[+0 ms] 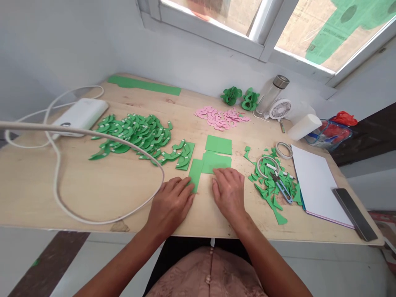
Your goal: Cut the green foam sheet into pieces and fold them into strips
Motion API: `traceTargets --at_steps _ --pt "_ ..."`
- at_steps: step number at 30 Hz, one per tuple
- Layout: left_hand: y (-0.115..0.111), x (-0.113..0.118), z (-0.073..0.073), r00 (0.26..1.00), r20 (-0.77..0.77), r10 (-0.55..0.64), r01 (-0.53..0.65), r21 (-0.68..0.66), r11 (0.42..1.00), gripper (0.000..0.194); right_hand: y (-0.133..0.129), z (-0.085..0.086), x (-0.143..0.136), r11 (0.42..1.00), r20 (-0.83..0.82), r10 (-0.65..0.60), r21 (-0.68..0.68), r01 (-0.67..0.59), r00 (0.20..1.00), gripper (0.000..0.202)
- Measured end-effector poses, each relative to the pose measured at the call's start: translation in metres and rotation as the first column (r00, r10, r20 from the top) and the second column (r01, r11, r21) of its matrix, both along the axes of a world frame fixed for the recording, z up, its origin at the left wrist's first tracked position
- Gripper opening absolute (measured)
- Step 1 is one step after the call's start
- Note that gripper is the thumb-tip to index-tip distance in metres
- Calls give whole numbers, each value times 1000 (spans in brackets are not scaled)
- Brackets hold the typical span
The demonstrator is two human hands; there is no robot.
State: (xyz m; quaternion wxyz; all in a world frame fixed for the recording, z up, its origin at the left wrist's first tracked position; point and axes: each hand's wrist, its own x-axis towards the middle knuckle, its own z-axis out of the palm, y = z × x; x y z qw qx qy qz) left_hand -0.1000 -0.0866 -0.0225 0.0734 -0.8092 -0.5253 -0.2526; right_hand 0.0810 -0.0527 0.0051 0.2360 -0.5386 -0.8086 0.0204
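My left hand [173, 200] lies flat on the table, its fingertips resting on a narrow green paper strip [196, 171]. To the right, the fingertips of my right hand [229, 189] touch the lower edge of a green paper rectangle [216, 162]. Just behind that one lies another green paper rectangle [218, 144]. Left of these, a few cut green paper pieces with white tabs [185, 152] sit on a small green sheet. Beyond my left hand spreads a big heap of curved green paper cutouts [136, 134], many bearing white tabs. Neither hand grips anything.
Green scraps [272, 189] hold small blue-handled scissors [283, 186] and a tape roll [267, 167]. Pink cutouts [219, 118], green paper balls [231, 95], a glass bottle [272, 95] and a small fan [280, 109] stand behind. A white cable [57, 177] loops at left; white paper [318, 181] and a phone [354, 213] lie right.
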Motion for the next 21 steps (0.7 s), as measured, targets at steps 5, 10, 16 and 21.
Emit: traceTargets --at_steps 5,10,16,21 --pt "-1 -4 1 998 -53 21 -20 10 1000 19 18 -10 22 999 194 -2 45 -7 981 34" --pt "0 -7 -1 999 -41 21 -21 13 1000 20 22 -17 26 998 248 53 24 -61 967 30" --pt "0 -8 -4 999 -48 23 -23 -3 1000 20 10 -21 33 993 259 50 93 -77 965 18" --pt "-1 -7 -4 1000 -29 -2 2 11 1000 22 8 -21 34 990 272 70 99 -101 960 18"
